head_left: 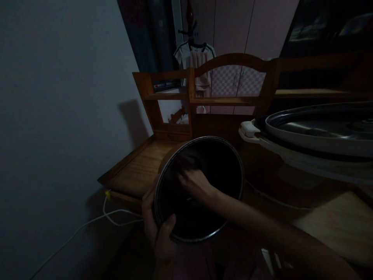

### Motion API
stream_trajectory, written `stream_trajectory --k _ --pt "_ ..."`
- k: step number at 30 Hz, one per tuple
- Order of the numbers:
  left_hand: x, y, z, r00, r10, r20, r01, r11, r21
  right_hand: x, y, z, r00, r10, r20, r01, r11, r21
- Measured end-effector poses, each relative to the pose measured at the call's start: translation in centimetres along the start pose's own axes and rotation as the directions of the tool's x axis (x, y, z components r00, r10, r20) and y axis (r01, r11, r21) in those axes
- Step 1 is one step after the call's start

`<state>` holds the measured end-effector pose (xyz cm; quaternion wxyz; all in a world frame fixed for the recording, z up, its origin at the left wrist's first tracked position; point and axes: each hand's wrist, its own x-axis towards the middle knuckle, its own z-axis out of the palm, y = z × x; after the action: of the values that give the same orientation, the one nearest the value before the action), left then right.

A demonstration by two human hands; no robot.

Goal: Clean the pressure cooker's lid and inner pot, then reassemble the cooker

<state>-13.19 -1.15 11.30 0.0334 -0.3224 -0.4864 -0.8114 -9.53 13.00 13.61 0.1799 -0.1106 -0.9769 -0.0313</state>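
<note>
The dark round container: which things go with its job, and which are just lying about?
Part of the job: dark, round, shiny-rimmed container; left hand, gripping it; right hand, inside it.
Just around: thin white cable; wide shallow white-handled pan; pale cloth garments, hanging.

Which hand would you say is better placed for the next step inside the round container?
Probably the right hand: it is inside the round container, while the left hand is occupied holding it at the side.
</note>
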Motion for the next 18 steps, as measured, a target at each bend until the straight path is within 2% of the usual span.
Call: stream_trajectory --k 6,9,13,18 --pt "0.5 -0.3 -0.5 0.999 -0.038 -0.036 0.038 0.999 -0.013 -0.3 -1.0 0.7 0.986 -0.067 -0.154 0.058 0.997 -0.06" --pt "0.4 -0.5 -0.7 0.997 -0.067 -0.03 0.067 0.998 0.005 -0.7 -1.5 0.8 0.985 -0.11 -0.132 0.094 0.988 -0.127" --pt "0.1 -0.8 -1.0 0.999 -0.048 -0.018 0.048 0.999 0.0 -1.2 -2.0 1.1 0.973 -0.218 -0.075 0.199 0.96 -0.199" --pt "0.1 -0.8 -1.0 0.999 -0.04 0.002 0.04 0.999 0.006 -1.1 -1.8 0.7 0.979 -0.199 -0.054 0.185 0.964 -0.19"
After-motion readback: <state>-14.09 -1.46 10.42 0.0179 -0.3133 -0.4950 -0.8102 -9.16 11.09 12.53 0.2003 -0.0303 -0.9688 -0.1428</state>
